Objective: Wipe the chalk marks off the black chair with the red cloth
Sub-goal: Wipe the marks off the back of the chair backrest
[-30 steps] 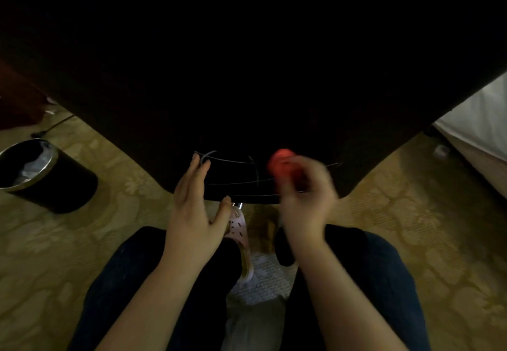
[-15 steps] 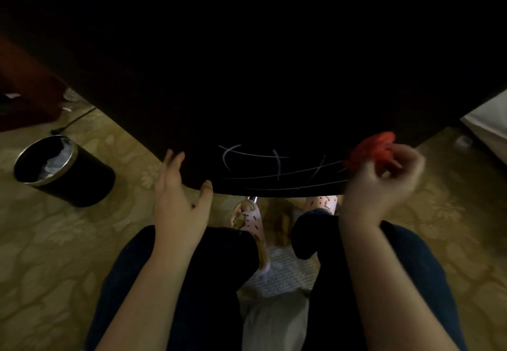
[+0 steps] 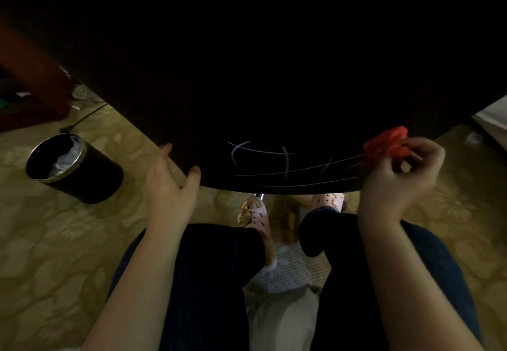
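Note:
The black chair (image 3: 260, 90) fills the upper half of the head view, very dark. White chalk marks (image 3: 285, 162), crossing lines and curves, show on its near edge. My left hand (image 3: 170, 186) holds the chair's lower left edge, thumb on the front and fingers along the side. My right hand (image 3: 397, 180) grips the bunched red cloth (image 3: 386, 145) at the right end of the chalk lines, against the chair's right edge.
A black waste bin (image 3: 74, 169) with a metal rim and a liner stands on the patterned carpet (image 3: 55, 254) at the left. My knees in dark trousers and pink slippers (image 3: 258, 219) are below the chair. A white bed edge (image 3: 493, 114) shows at far right.
My right hand carried the red cloth from the middle of the chalk marks out to their right end. My left hand slid left to the chair's edge. The marks remain visible.

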